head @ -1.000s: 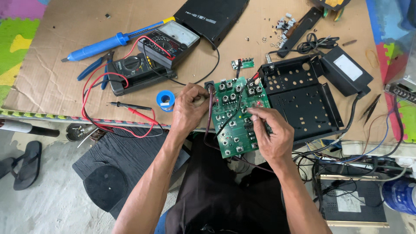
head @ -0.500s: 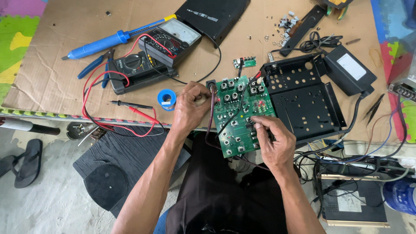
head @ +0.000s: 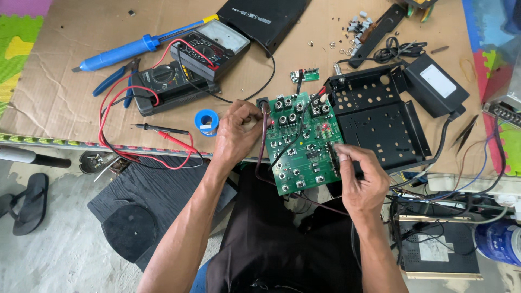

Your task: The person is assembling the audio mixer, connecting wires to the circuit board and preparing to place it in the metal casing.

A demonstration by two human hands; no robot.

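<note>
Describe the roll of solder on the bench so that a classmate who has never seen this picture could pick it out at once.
Start at the cardboard sheet covering the bench, then find the person's left hand gripping the green circuit board. Just to the left of that hand, near the cardboard's front edge, lies the solder roll. It is the only small round blue spool with a pale centre, beside the red and black probes.

Tabletop [head: 65, 103] covered in brown cardboard, edge frayed along the near side. Coloured foam mats [head: 16, 38] at the far left and right corners. Below: bare grey concrete floor [head: 59, 255], dusty. Black sandal [head: 30, 203] lying at the left. Dark stool [head: 146, 201] just beside the tabletop's edge. Even daylight, soft shadows.
</note>
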